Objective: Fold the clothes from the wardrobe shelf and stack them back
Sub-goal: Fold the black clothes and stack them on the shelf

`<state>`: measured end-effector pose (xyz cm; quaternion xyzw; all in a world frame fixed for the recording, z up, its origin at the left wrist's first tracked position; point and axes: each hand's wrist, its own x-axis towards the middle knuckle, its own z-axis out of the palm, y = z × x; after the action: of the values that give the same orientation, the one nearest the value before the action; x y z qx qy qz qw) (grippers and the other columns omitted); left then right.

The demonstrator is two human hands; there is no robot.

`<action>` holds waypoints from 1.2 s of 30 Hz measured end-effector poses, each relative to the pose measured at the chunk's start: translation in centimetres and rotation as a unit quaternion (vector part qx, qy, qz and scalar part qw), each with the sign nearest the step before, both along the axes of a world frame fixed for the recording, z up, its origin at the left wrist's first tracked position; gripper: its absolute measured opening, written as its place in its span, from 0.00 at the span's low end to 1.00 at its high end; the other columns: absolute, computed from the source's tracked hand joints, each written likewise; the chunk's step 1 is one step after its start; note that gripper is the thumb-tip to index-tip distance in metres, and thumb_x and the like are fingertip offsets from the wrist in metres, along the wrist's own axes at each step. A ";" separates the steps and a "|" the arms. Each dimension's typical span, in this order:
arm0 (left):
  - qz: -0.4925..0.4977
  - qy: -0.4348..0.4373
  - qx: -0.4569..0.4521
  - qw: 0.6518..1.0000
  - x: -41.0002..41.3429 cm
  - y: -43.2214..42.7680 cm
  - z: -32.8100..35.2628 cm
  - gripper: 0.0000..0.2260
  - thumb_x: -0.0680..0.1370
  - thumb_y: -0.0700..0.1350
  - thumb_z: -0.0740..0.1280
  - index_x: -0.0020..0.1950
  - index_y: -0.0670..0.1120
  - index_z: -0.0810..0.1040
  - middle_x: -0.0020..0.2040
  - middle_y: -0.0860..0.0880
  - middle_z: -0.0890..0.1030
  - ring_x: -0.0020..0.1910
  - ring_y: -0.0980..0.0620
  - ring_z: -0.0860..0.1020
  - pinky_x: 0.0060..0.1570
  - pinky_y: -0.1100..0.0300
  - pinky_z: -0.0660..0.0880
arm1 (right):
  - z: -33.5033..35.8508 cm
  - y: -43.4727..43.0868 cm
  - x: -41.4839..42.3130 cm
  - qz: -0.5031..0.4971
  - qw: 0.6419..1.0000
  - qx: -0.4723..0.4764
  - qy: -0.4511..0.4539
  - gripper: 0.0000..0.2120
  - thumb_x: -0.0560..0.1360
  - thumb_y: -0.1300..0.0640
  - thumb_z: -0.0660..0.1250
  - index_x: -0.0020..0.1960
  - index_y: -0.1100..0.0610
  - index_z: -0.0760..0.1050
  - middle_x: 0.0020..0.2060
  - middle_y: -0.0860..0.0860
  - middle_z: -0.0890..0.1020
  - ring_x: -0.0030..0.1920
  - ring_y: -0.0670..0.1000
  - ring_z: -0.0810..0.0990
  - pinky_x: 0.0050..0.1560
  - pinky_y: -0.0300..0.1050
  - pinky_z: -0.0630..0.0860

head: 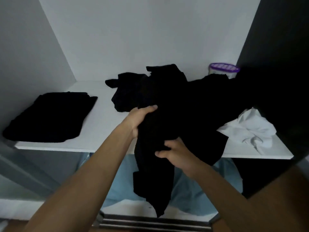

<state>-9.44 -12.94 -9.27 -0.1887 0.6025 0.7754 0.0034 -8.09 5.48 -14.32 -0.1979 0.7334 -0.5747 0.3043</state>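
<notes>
A heap of unfolded black clothes (175, 94) lies on the white wardrobe shelf (103, 121), middle to right. One black garment (153, 173) hangs from the heap over the shelf's front edge. My left hand (140, 119) grips its upper left part on the shelf. My right hand (175, 153) clutches it lower down, at the shelf's edge. A folded black garment (48, 118) lies flat at the shelf's left end. A crumpled white garment (250, 129) sits at the right, partly under the black heap.
A purple-lidded white container (223, 70) stands at the back right of the shelf. A dark wardrobe panel (280, 64) closes the right side. Light blue fabric (192, 190) hangs below the shelf, and a metal rail (150, 223) runs along the bottom.
</notes>
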 end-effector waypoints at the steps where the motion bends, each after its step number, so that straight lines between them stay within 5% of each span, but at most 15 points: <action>1: 0.030 0.006 -0.033 0.999 -0.2 0.6 -0.5 0.19 0.74 0.46 0.74 0.64 0.43 0.79 0.52 0.43 0.85 0.49 0.46 0.85 0.44 0.56 0.81 | -0.7 0.7 0.1 0.001 1.000 0.008 -0.011 0.08 0.76 0.60 0.71 0.50 0.48 0.84 0.48 0.42 0.83 0.47 0.34 0.82 0.46 0.27 0.76; 4: 0.049 0.042 -0.053 0.997 0.1 0.8 -1.5 0.12 0.75 0.41 0.72 0.57 0.49 0.81 0.47 0.47 0.87 0.47 0.49 0.85 0.40 0.59 0.81 | -1.4 2.7 -0.7 -0.044 0.995 -0.049 -0.075 0.10 0.77 0.58 0.70 0.57 0.50 0.82 0.57 0.49 0.83 0.56 0.45 0.83 0.55 0.38 0.79; 7: -0.005 0.075 -0.069 0.995 1.4 0.4 -1.8 0.09 0.73 0.41 0.72 0.52 0.53 0.84 0.50 0.47 0.86 0.51 0.49 0.85 0.44 0.61 0.81 | -0.6 4.1 -2.3 -0.119 0.979 -0.115 -0.121 0.09 0.77 0.49 0.70 0.55 0.52 0.81 0.51 0.55 0.86 0.54 0.52 0.85 0.56 0.47 0.81; 12: -0.093 0.125 -0.085 0.984 4.2 1.0 -1.8 0.12 0.74 0.40 0.72 0.56 0.49 0.84 0.52 0.46 0.86 0.53 0.47 0.84 0.48 0.62 0.79 | 1.4 4.0 -2.5 -0.156 0.963 -0.136 -0.172 0.30 0.69 0.29 0.68 0.60 0.51 0.83 0.52 0.56 0.85 0.52 0.56 0.84 0.56 0.54 0.81; 15: -0.156 0.160 -0.116 0.968 7.0 1.2 -1.5 0.13 0.75 0.37 0.71 0.54 0.52 0.86 0.50 0.49 0.86 0.51 0.52 0.84 0.48 0.64 0.78 | 2.0 2.8 -1.2 -0.146 0.940 -0.189 -0.244 0.37 0.65 0.23 0.65 0.63 0.47 0.81 0.60 0.54 0.83 0.61 0.57 0.81 0.65 0.59 0.74; 18: -0.199 0.168 -0.137 0.956 10.6 0.4 -1.8 0.13 0.72 0.37 0.71 0.51 0.52 0.87 0.50 0.50 0.86 0.52 0.53 0.84 0.51 0.65 0.77 | 2.3 1.9 0.8 -0.137 0.903 -0.287 -0.288 0.38 0.70 0.25 0.62 0.67 0.50 0.78 0.65 0.56 0.80 0.65 0.58 0.79 0.69 0.56 0.71; 21: -0.228 0.159 -0.134 0.951 14.7 -1.1 -3.1 0.16 0.68 0.33 0.69 0.38 0.56 0.87 0.38 0.56 0.85 0.41 0.60 0.83 0.42 0.68 0.77 | 2.2 1.2 4.1 -0.122 0.885 -0.354 -0.278 0.33 0.73 0.29 0.63 0.67 0.52 0.78 0.67 0.56 0.79 0.67 0.57 0.77 0.71 0.53 0.71; 23: -0.213 0.151 -0.101 0.960 17.5 -2.8 -4.5 0.17 0.66 0.33 0.71 0.35 0.56 0.86 0.34 0.56 0.84 0.36 0.62 0.82 0.38 0.70 0.76 | 2.1 0.2 7.0 -0.134 0.903 -0.327 -0.245 0.25 0.74 0.37 0.68 0.63 0.52 0.82 0.63 0.55 0.81 0.63 0.55 0.81 0.64 0.50 0.77; 26: -0.172 0.122 0.010 0.977 21.9 -5.7 -7.2 0.16 0.65 0.32 0.74 0.40 0.54 0.88 0.41 0.54 0.86 0.42 0.60 0.84 0.42 0.69 0.78 | 1.1 -1.8 11.6 -0.207 0.921 -0.280 -0.175 0.17 0.75 0.52 0.71 0.62 0.56 0.81 0.56 0.55 0.85 0.55 0.54 0.85 0.49 0.45 0.82; 30: -0.181 0.073 0.181 0.964 28.0 -8.6 -12.1 0.08 0.66 0.38 0.73 0.40 0.51 0.87 0.36 0.53 0.84 0.36 0.56 0.83 0.39 0.62 0.79 | -2.0 -3.4 18.6 -0.261 0.926 -0.237 -0.135 0.15 0.73 0.58 0.70 0.60 0.55 0.81 0.53 0.55 0.86 0.53 0.53 0.85 0.47 0.44 0.82; 34: -0.151 0.019 0.308 0.939 33.3 -8.4 -17.7 0.23 0.49 0.52 0.85 0.40 0.47 0.88 0.39 0.48 0.85 0.39 0.51 0.84 0.39 0.58 0.81 | -6.3 -3.2 25.7 -0.320 0.929 -0.142 -0.121 0.12 0.73 0.62 0.69 0.51 0.49 0.85 0.52 0.52 0.87 0.52 0.52 0.86 0.47 0.43 0.82; 36: -0.151 -0.028 0.339 0.928 35.0 -7.5 -20.1 0.24 0.54 0.56 0.85 0.46 0.47 0.88 0.44 0.48 0.86 0.44 0.50 0.85 0.43 0.55 0.82 | -8.0 -2.6 28.5 -0.352 0.926 -0.090 -0.104 0.11 0.73 0.62 0.70 0.49 0.49 0.86 0.49 0.52 0.87 0.50 0.52 0.86 0.48 0.45 0.82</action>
<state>25.56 -20.47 -29.36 -0.1049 0.3251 0.9182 0.2006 20.41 2.90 -22.28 0.1076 0.6649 -0.7261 0.1381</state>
